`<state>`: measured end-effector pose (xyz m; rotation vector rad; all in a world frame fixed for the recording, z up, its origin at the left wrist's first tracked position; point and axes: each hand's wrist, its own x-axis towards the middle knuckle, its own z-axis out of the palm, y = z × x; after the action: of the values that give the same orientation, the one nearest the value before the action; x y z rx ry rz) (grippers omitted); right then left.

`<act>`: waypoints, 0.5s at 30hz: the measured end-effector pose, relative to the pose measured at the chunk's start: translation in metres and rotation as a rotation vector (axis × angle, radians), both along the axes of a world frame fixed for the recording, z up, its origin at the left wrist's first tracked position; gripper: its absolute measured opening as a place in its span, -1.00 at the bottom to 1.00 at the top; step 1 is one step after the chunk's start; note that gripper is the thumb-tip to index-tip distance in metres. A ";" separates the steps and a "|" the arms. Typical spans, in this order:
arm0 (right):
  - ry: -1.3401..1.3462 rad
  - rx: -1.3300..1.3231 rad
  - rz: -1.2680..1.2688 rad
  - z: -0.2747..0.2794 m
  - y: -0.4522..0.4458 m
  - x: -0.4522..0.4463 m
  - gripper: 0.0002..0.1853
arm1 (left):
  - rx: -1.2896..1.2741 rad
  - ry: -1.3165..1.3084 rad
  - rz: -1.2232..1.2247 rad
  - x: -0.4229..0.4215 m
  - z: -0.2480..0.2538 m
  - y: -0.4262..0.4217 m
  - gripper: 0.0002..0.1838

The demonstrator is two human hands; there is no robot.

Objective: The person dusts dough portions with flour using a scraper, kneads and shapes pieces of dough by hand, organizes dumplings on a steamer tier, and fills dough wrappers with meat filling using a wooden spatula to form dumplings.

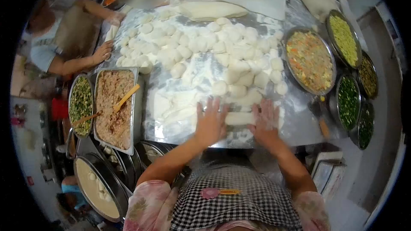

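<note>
A thick roll of pale dough (239, 119) lies crosswise on the floured metal table near its front edge. My left hand (211, 122) rests flat on the roll's left end, with its fingers spread and pointing away from me. At the other end my right hand (265, 122) lies palm down, fingers also apart. Just beyond them are more lengths of dough (245, 98) and many round dough pieces (201, 42) dusted with flour. A flattened sheet of dough (173, 106) sits to the left of my left hand.
A metal tray of meat filling (99, 122) with a wooden spatula (126, 98) stands left. Right are bowls of vegetable filling (310, 62) and chopped greens (347, 102). A co-worker's hand (102, 52) handles dough at far left. A steamer (100, 207) holds buns below left.
</note>
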<state>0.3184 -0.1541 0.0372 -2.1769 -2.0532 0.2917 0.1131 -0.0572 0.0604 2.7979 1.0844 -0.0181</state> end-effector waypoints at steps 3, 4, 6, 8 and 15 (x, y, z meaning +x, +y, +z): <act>0.121 0.153 -0.018 0.004 -0.023 0.014 -0.30 | -0.161 -0.423 -0.314 0.035 -0.013 -0.022 -0.28; 0.051 0.287 -0.057 0.006 -0.023 0.023 -0.38 | -0.174 -0.413 -0.336 0.055 -0.014 -0.028 -0.31; 0.202 0.295 -0.251 0.012 -0.024 0.043 -0.45 | -0.203 -0.395 -0.388 0.097 -0.016 -0.030 -0.36; 0.366 0.355 -0.437 0.020 -0.025 0.060 -0.55 | -0.252 -0.299 -0.422 0.124 -0.020 -0.025 -0.41; 1.523 0.285 -0.917 -0.007 -0.031 0.051 -0.75 | -0.493 -0.579 -0.333 0.109 -0.016 -0.025 -0.37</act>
<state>0.3695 -0.1855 0.0298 -1.4893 -0.2355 0.9822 0.2225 -0.0818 0.0445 2.2753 0.4023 0.4027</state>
